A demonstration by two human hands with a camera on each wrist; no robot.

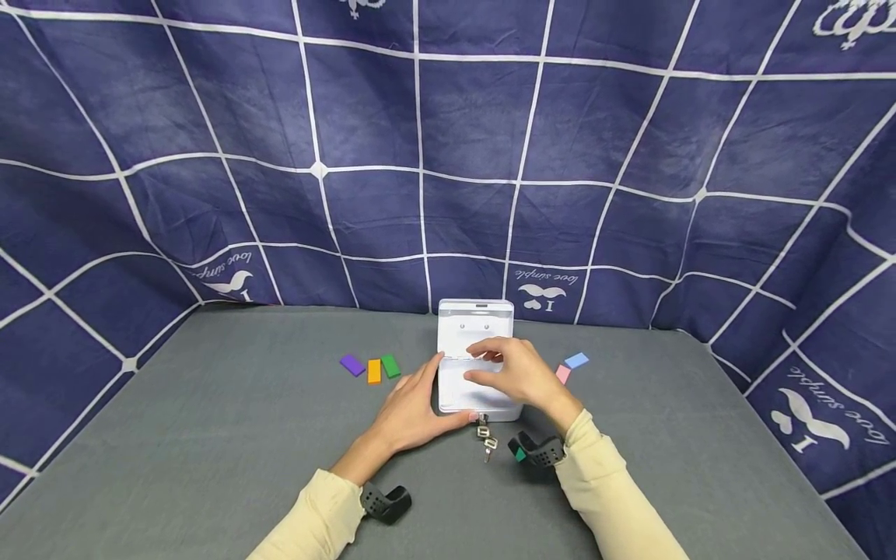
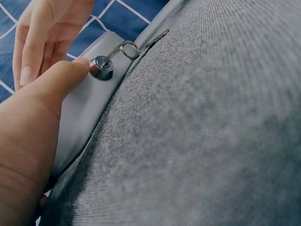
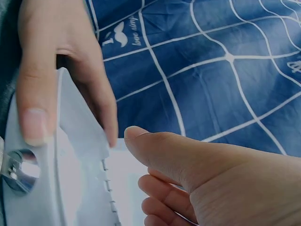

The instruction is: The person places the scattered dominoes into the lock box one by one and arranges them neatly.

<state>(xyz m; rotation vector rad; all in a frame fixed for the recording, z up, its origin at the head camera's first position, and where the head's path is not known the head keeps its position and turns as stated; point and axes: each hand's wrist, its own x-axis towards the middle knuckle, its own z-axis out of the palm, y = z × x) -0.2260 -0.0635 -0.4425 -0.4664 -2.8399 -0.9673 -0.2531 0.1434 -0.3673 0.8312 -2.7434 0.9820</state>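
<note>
A white lockbox [image 1: 480, 393] stands on the grey table with its lid [image 1: 476, 327] raised. My left hand [image 1: 418, 412] holds it at the left side, thumb on the front wall beside the round lock [image 2: 102, 68], other fingers along the side. A key sits in that lock, and a ring with a second key [image 1: 489, 449] hangs from it onto the cloth. Over the open box hovers my right hand [image 1: 514, 372], fingers loosely bent, thumb apart from them. Nothing shows between them in the right wrist view.
Left of the box lie a purple block [image 1: 353, 365], an orange block [image 1: 374, 371] and a green block [image 1: 390, 365]. To the right are a pink block [image 1: 563, 374] and a blue block [image 1: 577, 360]. A blue checked curtain [image 1: 364, 210] hangs behind the table.
</note>
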